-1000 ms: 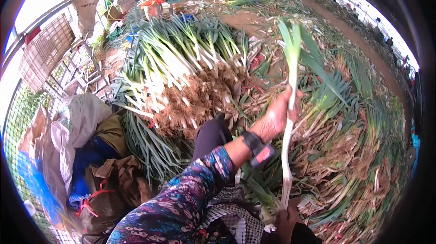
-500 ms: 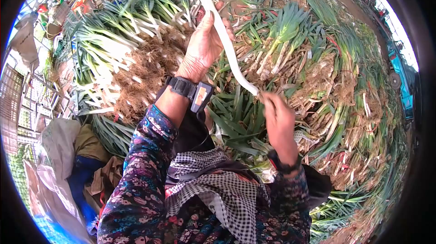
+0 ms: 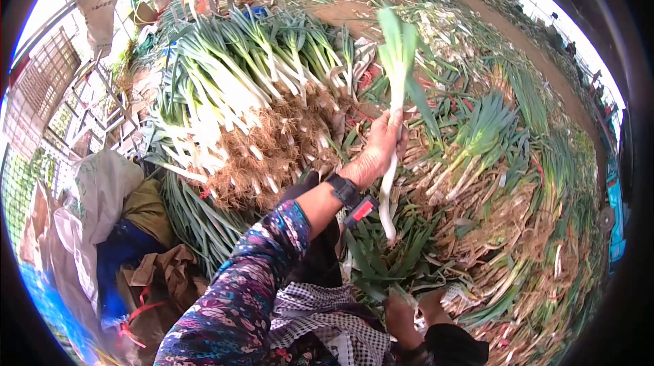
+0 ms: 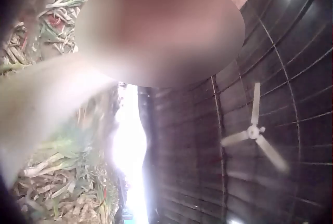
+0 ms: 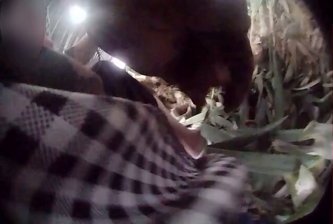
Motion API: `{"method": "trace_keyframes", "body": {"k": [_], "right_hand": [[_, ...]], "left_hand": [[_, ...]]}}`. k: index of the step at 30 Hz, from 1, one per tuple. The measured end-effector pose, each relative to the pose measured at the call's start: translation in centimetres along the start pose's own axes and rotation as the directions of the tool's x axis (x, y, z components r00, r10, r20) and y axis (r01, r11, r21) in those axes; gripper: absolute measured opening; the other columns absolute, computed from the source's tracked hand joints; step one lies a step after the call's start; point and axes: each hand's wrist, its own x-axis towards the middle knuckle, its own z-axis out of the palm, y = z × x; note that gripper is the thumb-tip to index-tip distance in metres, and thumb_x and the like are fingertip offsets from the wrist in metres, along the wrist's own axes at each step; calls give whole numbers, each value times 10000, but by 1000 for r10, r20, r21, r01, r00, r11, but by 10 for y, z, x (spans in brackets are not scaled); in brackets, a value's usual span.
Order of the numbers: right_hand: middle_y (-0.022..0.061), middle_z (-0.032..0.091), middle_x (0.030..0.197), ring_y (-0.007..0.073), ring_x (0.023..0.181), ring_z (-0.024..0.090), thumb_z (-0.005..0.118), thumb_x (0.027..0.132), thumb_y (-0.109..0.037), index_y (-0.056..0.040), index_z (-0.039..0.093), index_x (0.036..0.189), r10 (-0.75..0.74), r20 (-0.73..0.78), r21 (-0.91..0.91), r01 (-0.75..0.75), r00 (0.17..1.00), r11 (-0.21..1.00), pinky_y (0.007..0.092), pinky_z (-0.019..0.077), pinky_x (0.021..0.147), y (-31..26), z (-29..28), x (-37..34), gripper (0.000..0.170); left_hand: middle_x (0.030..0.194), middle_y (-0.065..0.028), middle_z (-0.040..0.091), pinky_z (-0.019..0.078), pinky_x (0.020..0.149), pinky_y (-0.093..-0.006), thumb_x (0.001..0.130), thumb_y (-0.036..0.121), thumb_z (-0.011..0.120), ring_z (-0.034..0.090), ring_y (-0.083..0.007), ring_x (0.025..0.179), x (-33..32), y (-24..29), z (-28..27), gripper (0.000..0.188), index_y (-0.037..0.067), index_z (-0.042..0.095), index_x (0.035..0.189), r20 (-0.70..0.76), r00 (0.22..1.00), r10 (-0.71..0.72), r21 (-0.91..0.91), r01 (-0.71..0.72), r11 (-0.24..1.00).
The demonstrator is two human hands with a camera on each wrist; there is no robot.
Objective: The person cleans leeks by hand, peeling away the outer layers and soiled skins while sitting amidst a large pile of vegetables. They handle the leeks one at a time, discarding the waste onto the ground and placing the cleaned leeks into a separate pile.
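My left hand [image 3: 381, 148] grips a leek [image 3: 387, 192] around its white shank, in front of me. Its green leaves point up and away, and its root end hangs free below the fist. In the left wrist view the pale shank [image 4: 47, 99] crosses the left side, blurred. My right hand [image 3: 400, 319] is low by the checked cloth [image 3: 320, 305] on my lap, next to a bare foot or ankle [image 3: 432, 306]. Loose green leaves [image 3: 388, 260] lie just beyond it. The right wrist view is dark there, and I cannot tell what its fingers hold.
A big pile of leeks [image 3: 231, 86] with brown roots [image 3: 272, 151] lies to the left. Trimmed leaves and husks [image 3: 504, 230] cover the ground at right, with a leek bundle [image 3: 480, 138] on top. Sacks [image 3: 102, 189] and a brown cloth [image 3: 163, 284] are at near left.
Half a second ago both hands were at the leek, the right at its root end. Now the right hand is off it, back toward my lap, and the left holds the leek farther forward and right.
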Motion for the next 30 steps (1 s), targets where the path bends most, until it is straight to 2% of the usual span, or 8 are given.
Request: {"method": "trace_keyframes", "body": {"k": [2,4,8,12,17,20,28,30], "right_hand": [[281,617,878,464,855,593,514,885,-170,-38,573,1044,213,312,-77,-199,926,977,559,442,764,17,-12,-2,215],[277,589,1073,397,993,590,522,891,-134,6,550,1153,-154,-212,129,183,965,975,482,453,837,41,-14,15,299],[186,601,1101,241,1001,593,572,887,-107,24,510,1196,117,-356,693,179,927,698,366,467,831,-38,-90,89,341],[126,597,780,218,670,581,561,866,-31,24,502,1080,108,99,767,-145,989,626,379,486,636,-65,-68,114,229],[266,590,787,478,743,587,594,833,-22,61,456,1140,46,-301,631,163,953,758,469,456,597,-48,-79,123,347],[243,577,819,411,725,588,561,838,10,90,413,1217,-57,-431,376,236,901,896,411,465,627,-34,-70,125,414],[264,583,821,488,795,543,560,872,-88,7,459,1038,105,-30,488,-77,994,869,502,428,649,-32,-36,113,216],[258,592,808,475,798,561,549,882,-156,-11,461,1004,16,98,218,-37,995,975,531,433,659,-24,-16,109,208]], "left_hand": [[614,10,472,329,367,-233,970,352,539,389,-74,420,5,1,-3,281,74,500,980,-8,1000,2,-34,-2,999],[628,10,490,325,370,-236,965,288,561,399,-69,427,2,-13,-2,224,73,496,971,-19,999,-43,125,45,991],[632,10,500,341,393,-228,946,215,597,430,-67,452,-36,-57,16,177,74,492,970,3,996,-94,11,94,996],[647,-1,526,400,417,-228,963,239,563,471,-76,472,-60,-76,28,216,37,492,987,52,995,-84,159,75,984],[816,-23,573,494,683,-253,954,186,569,580,-94,754,-118,-96,28,255,1,492,1112,197,958,-208,263,152,953],[885,-28,591,488,761,-252,945,135,577,573,-92,849,-119,-103,25,244,5,492,1133,260,942,-214,299,132,945],[763,-18,572,512,502,-225,971,225,551,583,-73,570,-86,-53,16,263,40,491,1147,245,954,-172,307,92,947],[719,-4,553,463,450,-199,972,256,551,542,-59,511,-75,-38,9,287,38,496,1151,182,974,-136,494,29,869]]}}
